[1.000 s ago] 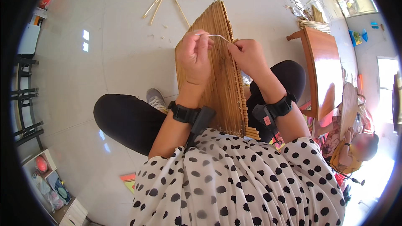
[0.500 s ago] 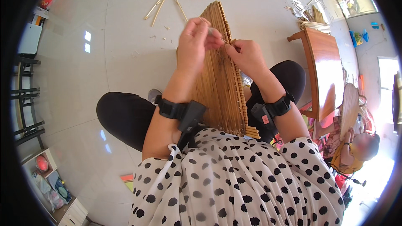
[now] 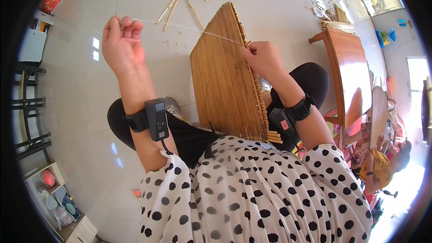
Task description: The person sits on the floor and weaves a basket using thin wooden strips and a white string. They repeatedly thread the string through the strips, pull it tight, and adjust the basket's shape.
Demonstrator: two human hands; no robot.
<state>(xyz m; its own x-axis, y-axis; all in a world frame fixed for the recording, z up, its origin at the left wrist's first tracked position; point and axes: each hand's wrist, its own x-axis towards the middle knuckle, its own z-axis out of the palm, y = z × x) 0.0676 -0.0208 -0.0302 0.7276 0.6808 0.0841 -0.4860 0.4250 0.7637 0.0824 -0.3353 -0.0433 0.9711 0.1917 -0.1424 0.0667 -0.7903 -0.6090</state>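
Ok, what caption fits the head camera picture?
Left hand pulls a thin thread taut from a bamboo slat mat, right hand pinching its edge.

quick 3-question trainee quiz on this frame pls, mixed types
1. True or false: the left hand pinches the thread.
2. The right hand rests on: A) the mat edge B) the wooden table C) the loose sticks
3. Fill in: the thread runs taut from the left hand to the ___.

Key: 1 true; 2 A; 3 mat
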